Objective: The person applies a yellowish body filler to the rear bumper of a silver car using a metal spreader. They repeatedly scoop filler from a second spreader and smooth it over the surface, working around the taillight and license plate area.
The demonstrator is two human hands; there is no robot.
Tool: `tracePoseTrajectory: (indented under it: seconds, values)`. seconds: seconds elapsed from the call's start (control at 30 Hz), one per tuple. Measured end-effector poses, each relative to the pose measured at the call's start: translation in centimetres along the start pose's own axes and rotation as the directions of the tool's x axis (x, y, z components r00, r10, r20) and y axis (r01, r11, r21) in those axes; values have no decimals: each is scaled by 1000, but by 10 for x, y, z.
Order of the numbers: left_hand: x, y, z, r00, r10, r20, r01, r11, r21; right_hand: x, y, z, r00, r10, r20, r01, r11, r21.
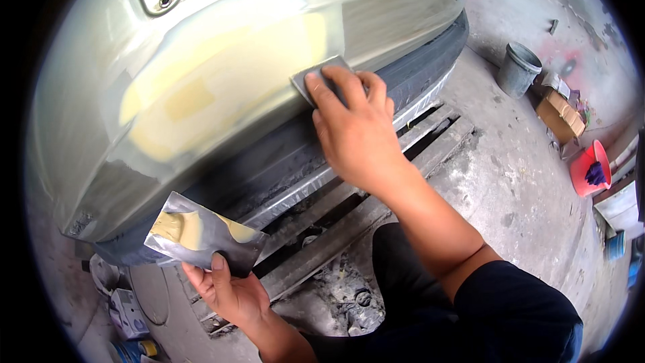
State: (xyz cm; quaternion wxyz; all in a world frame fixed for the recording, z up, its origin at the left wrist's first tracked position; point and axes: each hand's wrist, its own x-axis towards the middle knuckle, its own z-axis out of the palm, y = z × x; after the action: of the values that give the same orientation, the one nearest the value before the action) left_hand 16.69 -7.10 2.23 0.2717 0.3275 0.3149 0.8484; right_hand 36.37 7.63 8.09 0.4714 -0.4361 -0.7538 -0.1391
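Note:
My right hand (pixel 349 124) grips a thin grey spreader (pixel 301 82) against the silver-green car panel (pixel 376 7), at the right lower edge of a broad pale-yellow filler patch (pixel 228 67). Lower left, my left hand (pixel 225 292) holds a square metal plate (pixel 215 222) by its lower edge, with soft cream-yellow paste (pixel 173 228) smeared on it. A dark lower trim (pixel 430 60) runs along the panel below the patch.
Slatted boards (pixel 423 154) lie beneath the car on the stained concrete floor (pixel 490 188). To the right are a grey bucket (pixel 517 74), a cardboard box (pixel 557 117) and a pink bucket (pixel 581 171) with dark cloth. Assorted items (pixel 127 309) lie at the lower left.

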Motion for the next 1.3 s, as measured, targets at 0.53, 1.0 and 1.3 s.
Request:
tracePoseTrajectory:
  seconds: [0.53,1.0,1.3]
  values:
    - [-24,-12,27,938,-293,187,331,918,-219,-81,-1,-42,865,-451,221,-28,395,918]
    - [-19,-4,21,977,-174,121,193,967,-167,40,39,-14,982,-75,-172,75,997,-8]
    - [-12,-11,18,977,-183,110,198,970,-142,5,17,17,996,-28,-86,24,998,-53]
